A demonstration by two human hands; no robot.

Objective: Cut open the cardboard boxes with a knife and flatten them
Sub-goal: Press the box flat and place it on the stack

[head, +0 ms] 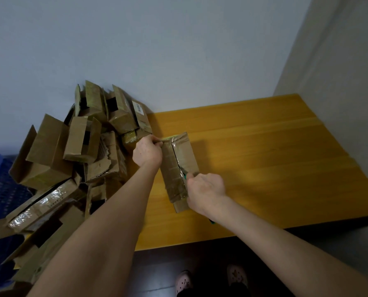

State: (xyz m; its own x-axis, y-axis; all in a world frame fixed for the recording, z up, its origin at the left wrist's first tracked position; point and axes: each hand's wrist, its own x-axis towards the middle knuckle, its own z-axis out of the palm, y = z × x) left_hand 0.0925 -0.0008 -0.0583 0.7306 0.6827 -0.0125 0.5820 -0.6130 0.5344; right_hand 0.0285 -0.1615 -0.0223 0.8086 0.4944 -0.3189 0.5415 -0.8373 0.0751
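Note:
A long brown cardboard box [178, 166], sealed with shiny tape along its top seam, lies on the yellow wooden table [264, 159]. My left hand [147, 151] grips the box's far left corner. My right hand [206, 190] holds a green-handled knife [184, 176] at the near end of the box, its blade in the taped seam. Most of the knife is hidden by my fingers.
A big pile of several opened brown boxes [78, 159] covers the table's left side against the wall. A blue plastic crate [0, 189] stands at the far left. The wall corner is at the right. My slippered feet [211, 279] show below the table's front edge.

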